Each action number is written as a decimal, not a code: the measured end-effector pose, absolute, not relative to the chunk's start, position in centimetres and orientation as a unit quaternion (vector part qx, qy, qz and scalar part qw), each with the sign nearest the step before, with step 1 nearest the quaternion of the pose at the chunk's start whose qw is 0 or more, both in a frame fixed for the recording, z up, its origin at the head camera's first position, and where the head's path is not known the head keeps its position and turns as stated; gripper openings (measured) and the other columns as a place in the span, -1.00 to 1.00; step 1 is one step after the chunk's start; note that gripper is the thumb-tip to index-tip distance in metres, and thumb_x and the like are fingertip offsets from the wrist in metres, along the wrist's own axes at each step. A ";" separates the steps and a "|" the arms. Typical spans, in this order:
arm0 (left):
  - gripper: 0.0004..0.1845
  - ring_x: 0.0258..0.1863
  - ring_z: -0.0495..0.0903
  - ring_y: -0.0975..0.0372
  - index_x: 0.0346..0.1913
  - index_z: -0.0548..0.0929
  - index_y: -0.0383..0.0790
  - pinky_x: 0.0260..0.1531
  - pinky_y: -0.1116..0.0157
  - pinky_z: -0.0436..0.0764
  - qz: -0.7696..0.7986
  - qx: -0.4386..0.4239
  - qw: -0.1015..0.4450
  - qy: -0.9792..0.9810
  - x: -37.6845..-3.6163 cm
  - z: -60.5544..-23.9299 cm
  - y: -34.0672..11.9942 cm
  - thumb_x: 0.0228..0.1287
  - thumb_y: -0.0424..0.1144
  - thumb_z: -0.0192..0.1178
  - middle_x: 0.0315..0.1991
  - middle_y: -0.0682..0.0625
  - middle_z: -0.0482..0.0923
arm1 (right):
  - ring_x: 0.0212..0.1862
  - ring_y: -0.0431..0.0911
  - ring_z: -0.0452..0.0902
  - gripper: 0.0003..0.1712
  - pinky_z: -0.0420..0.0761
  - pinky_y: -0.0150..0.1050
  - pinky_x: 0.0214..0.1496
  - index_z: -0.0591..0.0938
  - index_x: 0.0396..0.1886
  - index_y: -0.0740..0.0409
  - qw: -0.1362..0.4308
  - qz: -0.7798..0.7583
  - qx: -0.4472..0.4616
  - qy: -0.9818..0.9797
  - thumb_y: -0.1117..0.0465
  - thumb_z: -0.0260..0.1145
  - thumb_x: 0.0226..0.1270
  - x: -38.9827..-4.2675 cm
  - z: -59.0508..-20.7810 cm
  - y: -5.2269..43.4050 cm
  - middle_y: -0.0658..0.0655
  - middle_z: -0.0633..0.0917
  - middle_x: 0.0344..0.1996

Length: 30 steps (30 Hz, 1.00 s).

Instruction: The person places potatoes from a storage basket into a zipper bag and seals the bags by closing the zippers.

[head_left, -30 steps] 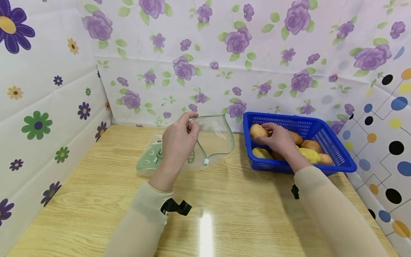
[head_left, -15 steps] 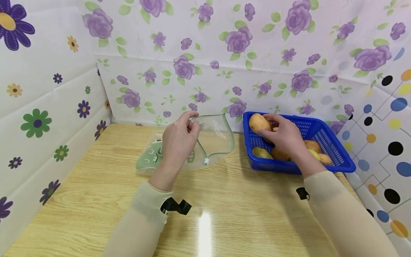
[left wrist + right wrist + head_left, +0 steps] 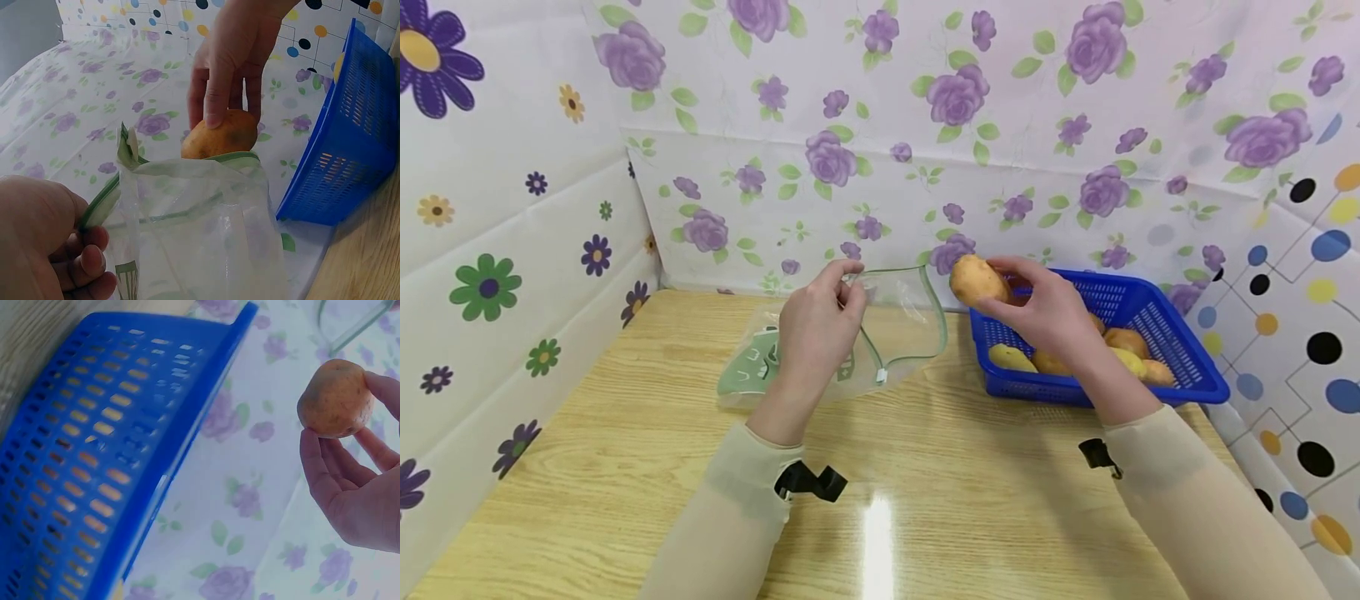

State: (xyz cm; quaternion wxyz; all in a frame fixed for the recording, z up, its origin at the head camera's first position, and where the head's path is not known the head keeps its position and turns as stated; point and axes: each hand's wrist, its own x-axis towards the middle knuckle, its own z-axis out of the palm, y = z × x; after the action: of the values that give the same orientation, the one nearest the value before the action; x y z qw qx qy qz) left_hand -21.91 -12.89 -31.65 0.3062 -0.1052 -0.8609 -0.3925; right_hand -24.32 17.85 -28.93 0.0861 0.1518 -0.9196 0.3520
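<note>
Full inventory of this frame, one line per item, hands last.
potato: 1, tan, in the right hand's grip, above the basket's left rim, near the bag mouth
other potatoes: several, tan and yellowish, in the basket, partly hidden
basket: 1, blue, table's right rear
bag: 1, clear with green trim, mouth held open, table's centre rear
table: 1, light wood
backdrop: floral and dotted sheets around the table
left hand: pinches the bag's rim
right hand: holds the potato

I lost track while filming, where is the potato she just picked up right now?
In the head view the potato is held by the right hand above the blue basket's left rim, just right of the open bag.
</note>
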 end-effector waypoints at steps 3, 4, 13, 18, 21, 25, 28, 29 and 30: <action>-0.68 -0.70 0.35 0.20 0.21 0.79 -0.22 -0.64 0.22 0.23 -0.392 -0.108 0.306 -0.861 -21.9 -31.6 -12.9 0.58 -0.32 0.14 -0.56 0.07 0.57 | 0.29 0.14 0.67 -0.25 0.70 0.14 0.27 0.53 0.62 -0.04 0.088 0.358 0.165 -0.915 -0.05 0.53 0.53 -23.9 -28.6 17.1 0.15 0.63 0.42; -0.68 -0.70 0.35 0.20 0.22 0.79 -0.23 -0.64 0.22 0.22 -0.393 -0.109 0.306 -0.860 -21.9 -31.6 -13.0 0.58 -0.32 0.14 -0.56 0.07 0.57 | 0.29 0.13 0.68 -0.25 0.70 0.13 0.27 0.53 0.61 -0.05 0.088 0.359 0.167 -0.914 -0.05 0.53 0.53 -23.8 -28.6 16.9 0.14 0.63 0.43; -0.67 -0.71 0.35 0.22 0.23 0.78 -0.24 -0.65 0.24 0.23 -0.388 -0.115 0.304 -0.863 -21.9 -31.6 -13.1 0.58 -0.34 0.15 -0.56 0.07 0.59 | 0.24 0.11 0.71 -0.29 0.72 0.06 0.24 0.56 0.58 0.00 0.079 0.349 0.207 -0.911 0.05 0.55 0.52 -23.1 -28.4 15.0 0.14 0.65 0.40; -0.68 -0.71 0.35 0.23 0.22 0.78 -0.24 -0.66 0.24 0.23 -0.384 -0.116 0.306 -0.863 -21.9 -31.6 -13.2 0.57 -0.33 0.15 -0.56 0.07 0.58 | 0.20 0.13 0.72 -0.28 0.73 0.09 0.21 0.57 0.58 -0.01 0.057 0.325 0.219 -0.918 0.02 0.55 0.52 -22.8 -28.2 13.7 0.17 0.66 0.36; -0.68 -0.71 0.34 0.22 0.22 0.79 -0.23 -0.66 0.24 0.23 -0.387 -0.114 0.307 -0.862 -21.9 -31.5 -13.2 0.57 -0.32 0.16 -0.56 0.07 0.58 | 0.18 0.14 0.71 -0.28 0.73 0.11 0.19 0.58 0.58 -0.02 0.046 0.312 0.234 -0.920 0.03 0.56 0.51 -22.7 -28.3 12.8 0.18 0.66 0.35; -0.68 -0.71 0.35 0.22 0.22 0.79 -0.22 -0.65 0.23 0.24 -0.390 -0.110 0.305 -0.861 -21.8 -31.5 -13.3 0.56 -0.32 0.16 -0.56 0.08 0.58 | 0.20 0.15 0.71 -0.28 0.73 0.12 0.19 0.59 0.58 -0.05 0.037 0.295 0.248 -0.922 0.02 0.57 0.49 -22.6 -28.6 11.7 0.16 0.66 0.38; -0.68 -0.70 0.37 0.22 0.23 0.79 -0.21 -0.64 0.23 0.25 -0.391 -0.110 0.302 -0.862 -21.7 -31.4 -13.3 0.57 -0.32 0.16 -0.56 0.08 0.59 | 0.24 0.12 0.68 -0.28 0.72 0.10 0.20 0.59 0.58 -0.06 0.032 0.286 0.258 -0.922 0.02 0.57 0.50 -22.5 -28.8 10.9 0.12 0.65 0.41; -0.67 -0.70 0.37 0.22 0.23 0.79 -0.21 -0.64 0.23 0.26 -0.391 -0.110 0.302 -0.863 -21.7 -31.3 -13.3 0.57 -0.32 0.15 -0.56 0.08 0.59 | 0.25 0.10 0.68 -0.28 0.72 0.09 0.20 0.59 0.59 -0.06 0.030 0.285 0.261 -0.922 0.02 0.56 0.50 -22.5 -28.9 10.6 0.11 0.65 0.42; -0.68 -0.70 0.38 0.21 0.23 0.79 -0.21 -0.64 0.22 0.27 -0.390 -0.110 0.301 -0.863 -21.7 -31.3 -13.3 0.58 -0.32 0.16 -0.55 0.07 0.59 | 0.25 0.08 0.67 -0.29 0.72 0.07 0.21 0.59 0.59 -0.06 0.028 0.283 0.263 -0.922 0.02 0.56 0.51 -22.5 -29.0 10.4 0.09 0.65 0.42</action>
State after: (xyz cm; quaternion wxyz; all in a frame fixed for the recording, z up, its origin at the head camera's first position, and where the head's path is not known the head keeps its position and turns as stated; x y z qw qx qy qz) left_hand -21.71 -13.29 -31.28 0.3009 -0.1102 -0.8631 -0.3904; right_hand -22.49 10.38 -28.97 0.0277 0.2634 -0.9219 0.2829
